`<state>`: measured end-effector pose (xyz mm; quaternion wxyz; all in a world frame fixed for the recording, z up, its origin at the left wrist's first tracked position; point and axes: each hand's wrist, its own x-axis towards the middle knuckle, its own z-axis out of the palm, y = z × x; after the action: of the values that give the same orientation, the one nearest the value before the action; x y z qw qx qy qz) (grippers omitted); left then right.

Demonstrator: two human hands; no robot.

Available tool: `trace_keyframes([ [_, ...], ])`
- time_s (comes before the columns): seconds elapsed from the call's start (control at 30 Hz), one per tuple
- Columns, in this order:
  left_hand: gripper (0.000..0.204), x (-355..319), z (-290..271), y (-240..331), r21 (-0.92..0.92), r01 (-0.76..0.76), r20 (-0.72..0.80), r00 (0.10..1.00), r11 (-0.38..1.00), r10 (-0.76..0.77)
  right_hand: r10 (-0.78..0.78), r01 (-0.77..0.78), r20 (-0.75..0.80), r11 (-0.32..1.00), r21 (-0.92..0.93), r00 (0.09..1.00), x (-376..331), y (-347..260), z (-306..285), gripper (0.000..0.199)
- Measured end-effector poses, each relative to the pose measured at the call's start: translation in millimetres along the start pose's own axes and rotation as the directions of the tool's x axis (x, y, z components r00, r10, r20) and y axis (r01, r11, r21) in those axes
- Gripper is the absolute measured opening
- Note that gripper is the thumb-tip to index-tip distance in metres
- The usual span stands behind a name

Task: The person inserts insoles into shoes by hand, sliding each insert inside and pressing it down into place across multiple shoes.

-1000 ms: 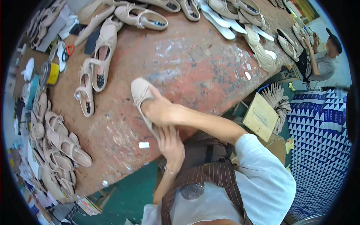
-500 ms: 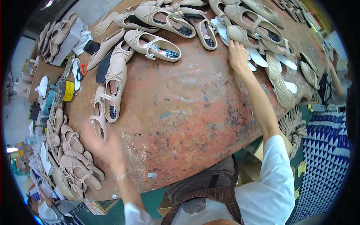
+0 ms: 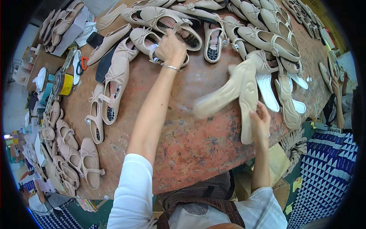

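Note:
A pair of beige cushioned insoles (image 3: 247,110) hangs over the table, pinched between the fingers and thumb of my right hand (image 3: 260,121). One insole points left and is smeared by motion. My left hand (image 3: 172,49), with a bracelet on the wrist, is closed at the strap of a beige bow-front shoe (image 3: 142,37) among the shoes at the far side. Its fingertips are partly hidden. Just beyond the held insoles lie white insoles (image 3: 268,91) and another beige insole (image 3: 290,110).
Many beige shoes (image 3: 114,82) ring the worn reddish table (image 3: 179,152), more piled at the left edge (image 3: 90,164). Orange-handled scissors (image 3: 83,63) and a yellow-labelled tin (image 3: 66,84) stand at left. Another person's arm (image 3: 337,95) shows at far right.
My left hand has gone from the near left up to the far shoes. My right hand has drawn back toward me with the beige insoles. A shoe in the left pile now lies separately.

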<state>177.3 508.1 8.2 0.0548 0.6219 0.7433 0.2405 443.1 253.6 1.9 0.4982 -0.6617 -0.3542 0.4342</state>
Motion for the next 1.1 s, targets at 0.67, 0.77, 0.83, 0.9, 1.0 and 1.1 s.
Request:
trace_keyframes([
  [0.67,0.098,-294.0,-132.2,-57.9,-0.494,-0.353,-0.175,0.936,0.795,0.307,-0.364,0.158,0.321,0.838,0.522,0.874,-133.0,-54.7,60.0,0.066],
  [0.77,0.094,-266.4,-89.0,-37.1,-0.732,0.013,0.304,0.901,0.681,0.310,-0.190,-0.080,0.351,0.774,0.628,0.917,-145.1,-57.9,35.1,0.065],
  [0.83,0.083,-250.5,-67.7,-23.9,-0.691,-0.071,0.327,0.857,0.719,0.399,-0.289,-0.216,0.479,0.624,0.751,0.829,-141.5,-62.4,3.4,0.063],
  [0.9,0.067,-246.3,-55.9,-10.3,-0.674,0.058,0.463,0.810,0.736,0.360,-0.400,-0.207,0.450,0.520,0.829,0.799,-133.5,-60.7,-23.5,0.060],
  [1.0,0.046,-264.5,-48.9,11.9,-0.719,0.695,0.633,0.666,-0.020,0.396,-0.384,-0.147,0.420,0.569,0.809,0.823,-123.6,-41.7,-35.7,0.054],
  [1.1,0.038,-287.4,-46.1,22.7,-0.692,0.693,0.516,0.672,-0.204,0.532,-0.266,-0.224,0.435,0.569,0.791,0.860,-114.4,-22.7,-18.6,0.051],
])
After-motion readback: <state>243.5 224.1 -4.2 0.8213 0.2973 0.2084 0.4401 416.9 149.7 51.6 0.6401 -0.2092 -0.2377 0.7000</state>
